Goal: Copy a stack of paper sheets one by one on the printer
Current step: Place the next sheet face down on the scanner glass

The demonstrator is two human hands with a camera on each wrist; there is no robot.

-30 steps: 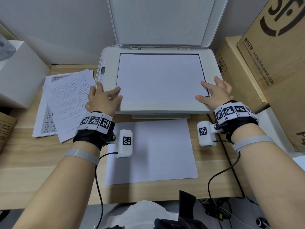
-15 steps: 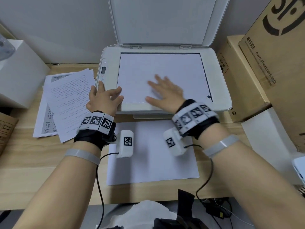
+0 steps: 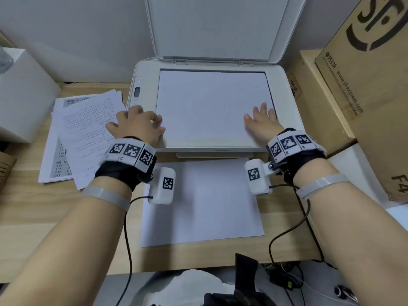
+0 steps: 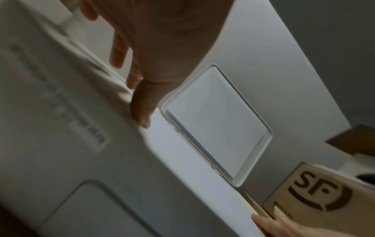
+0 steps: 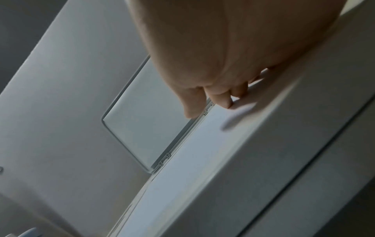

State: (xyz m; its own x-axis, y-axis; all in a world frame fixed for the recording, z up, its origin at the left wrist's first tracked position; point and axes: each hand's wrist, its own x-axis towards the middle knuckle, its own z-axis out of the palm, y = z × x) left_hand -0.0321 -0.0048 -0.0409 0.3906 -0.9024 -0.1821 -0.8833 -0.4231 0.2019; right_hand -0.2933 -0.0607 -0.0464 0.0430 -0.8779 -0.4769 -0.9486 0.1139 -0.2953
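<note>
The white printer [image 3: 286, 100] stands at the back of the desk with its lid [image 3: 212, 25] raised. A white sheet [image 3: 209, 104] lies on the scanner glass. My right hand [image 3: 261, 121] lies flat on that sheet's front right corner, fingers straight; the right wrist view shows the fingertips [image 5: 225, 101] touching the sheet. My left hand [image 3: 139, 124] rests at the printer's front left corner, fingers spread and loose, holding nothing. A stack of printed sheets [image 3: 88, 133] lies left of the printer. A blank sheet [image 3: 198, 202] lies on the desk before it.
Cardboard boxes [image 3: 364, 96] stand close against the printer's right side. A white box [image 3: 22, 91] sits at the far left. The printer's control strip [image 3: 136, 91] runs along its left edge. Black cables [image 3: 287, 235] trail from my wrists over the desk's front edge.
My right hand slid from the sheet's middle back to its front right corner. My left hand shifted slightly left at the printer's corner, its fingers looser.
</note>
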